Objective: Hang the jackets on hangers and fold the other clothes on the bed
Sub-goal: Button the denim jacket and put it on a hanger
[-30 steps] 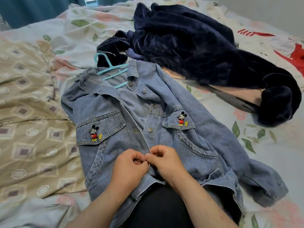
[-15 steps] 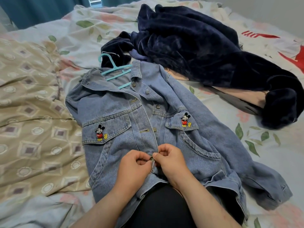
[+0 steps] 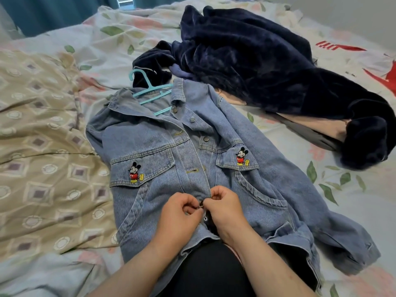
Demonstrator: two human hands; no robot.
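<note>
A light-blue denim jacket (image 3: 252,189) with cartoon-mouse patches on both chest pockets lies face up on the bed, collar away from me. A teal plastic hanger (image 3: 147,88) sits inside it, its hook sticking out past the collar. My left hand (image 3: 177,217) pinches the jacket's left front edge low down. My right hand (image 3: 225,209) pinches the right front edge at a metal button, and the two hands meet at the placket. The upper buttons are undone. A dark navy velvet garment (image 3: 267,67) lies crumpled beyond the jacket.
The floral bedsheet (image 3: 321,189) covers the bed. A beige patterned quilt (image 3: 42,168) lies to the left. A white cloth with red print (image 3: 347,52) sits at the far right. Peach and grey fabric (image 3: 310,127) shows under the navy garment. Teal curtains (image 3: 53,13) hang behind.
My hands stay together at the lower placket, working the same button. The left front panel has been pulled over toward the middle. The view shifted slightly.
</note>
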